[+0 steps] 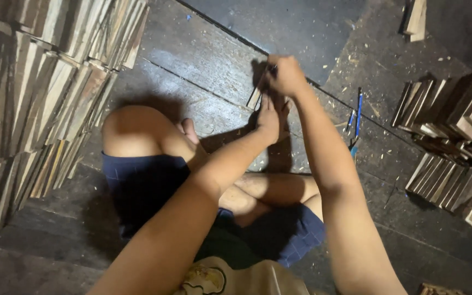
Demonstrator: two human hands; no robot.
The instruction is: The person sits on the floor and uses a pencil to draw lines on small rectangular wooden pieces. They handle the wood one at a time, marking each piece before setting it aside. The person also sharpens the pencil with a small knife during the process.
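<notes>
Head view looks down on a person sitting cross-legged on a dark plank floor (pixel 203 60), both arms stretched forward. Right hand (pixel 286 75) is closed in a fist around a dark pen (pixel 271 70), only a bit of which shows above the fingers. Just below it, the left hand (pixel 269 119) rests with fingers together and pressed onto a small wood strip (pixel 254 98) lying on the floor; most of the strip is hidden under the hands, its pale end poking out to the left. The two hands are nearly touching, right above left in the picture. To the right of the arms, blue pens (pixel 358 117) lie on the floor amid wood chips. Farther right sits a stack of wood pieces (pixel 454 136), some leaning on edge. A big pile of similar strips (pixel 34 93) fills the left side, beside the person's knee
</notes>
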